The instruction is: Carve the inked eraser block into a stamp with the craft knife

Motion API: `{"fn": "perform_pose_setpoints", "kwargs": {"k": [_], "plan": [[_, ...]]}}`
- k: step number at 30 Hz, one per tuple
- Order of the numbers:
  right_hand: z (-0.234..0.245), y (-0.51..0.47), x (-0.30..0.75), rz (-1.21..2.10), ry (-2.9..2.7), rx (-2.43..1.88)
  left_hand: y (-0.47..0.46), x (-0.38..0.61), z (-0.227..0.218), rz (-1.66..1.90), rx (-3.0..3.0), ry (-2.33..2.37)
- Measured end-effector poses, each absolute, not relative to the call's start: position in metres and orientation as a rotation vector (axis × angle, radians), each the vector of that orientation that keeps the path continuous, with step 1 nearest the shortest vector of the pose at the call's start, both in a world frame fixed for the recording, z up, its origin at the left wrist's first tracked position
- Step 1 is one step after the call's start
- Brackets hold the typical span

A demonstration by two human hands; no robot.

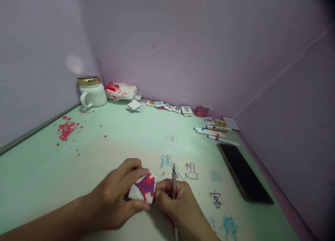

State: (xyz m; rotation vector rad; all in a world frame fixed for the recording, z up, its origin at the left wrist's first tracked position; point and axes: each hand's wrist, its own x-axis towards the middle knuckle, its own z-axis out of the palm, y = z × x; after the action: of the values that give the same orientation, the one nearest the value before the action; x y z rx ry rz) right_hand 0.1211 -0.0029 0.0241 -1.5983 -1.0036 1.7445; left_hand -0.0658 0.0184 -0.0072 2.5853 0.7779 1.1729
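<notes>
My left hand [119,195] grips a square white tile [143,189] by its edges, thumb below and fingers above. Red colour and a purple character mark the tile's face, with white areas at the lower left and along the upper edge. A slim silver craft knife [174,181] is held in my right hand [178,201], its pointed tip turned away from me and clear of the tile. My right thumb and forefinger are closed at the tile's right edge; whether they pinch it is hidden.
Red shavings [67,129] lie at left, near a white lidded mug [95,94] and a soft packet [121,90]. Character tiles [186,110] line the back wall. Markers [222,140] and a dark phone [244,173] lie right, beside handwritten characters [191,171].
</notes>
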Motion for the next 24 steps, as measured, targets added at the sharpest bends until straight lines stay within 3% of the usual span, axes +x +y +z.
{"fn": "perform_pose_setpoints", "kwargs": {"k": [11, 24], "plan": [[0.019, -0.007, 0.131, 1.812, -1.081, -1.403, 0.019, -0.065, -0.004, 1.171, 2.547, 0.796], [0.010, -0.007, 0.129, 1.742, -1.120, -1.467, 0.019, -0.063, -0.002, 1.144, 2.534, 0.729]]}}
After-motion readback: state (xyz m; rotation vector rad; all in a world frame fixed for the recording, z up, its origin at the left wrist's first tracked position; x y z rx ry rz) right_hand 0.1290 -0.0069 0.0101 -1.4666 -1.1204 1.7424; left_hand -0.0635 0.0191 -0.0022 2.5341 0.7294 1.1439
